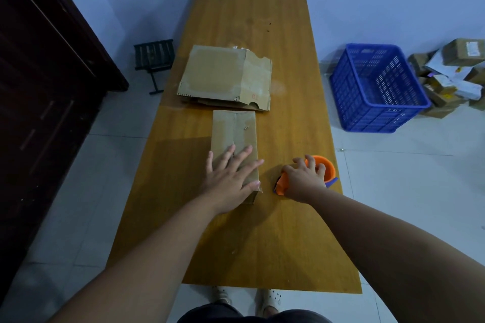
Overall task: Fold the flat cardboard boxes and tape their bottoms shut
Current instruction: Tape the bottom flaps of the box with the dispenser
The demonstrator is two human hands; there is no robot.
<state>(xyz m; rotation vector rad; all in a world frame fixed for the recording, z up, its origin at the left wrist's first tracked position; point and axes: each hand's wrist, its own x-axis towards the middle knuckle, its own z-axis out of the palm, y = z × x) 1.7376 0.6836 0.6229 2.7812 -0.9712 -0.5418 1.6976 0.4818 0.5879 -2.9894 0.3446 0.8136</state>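
Both hands reached over the table (262, 244): the left hand (227, 178) lay flat, fingers spread, on the box (233, 134). Beside it, the right hand (304, 178) curled over the orange dispenser (326, 166), fingers grasping it.

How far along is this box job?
One box stands folded, flaps closed, no tape visible on its seam. The left hand presses it flat while the right hand grasps the orange tape dispenser. Taping comes next; a flat cardboard stack still waits behind.
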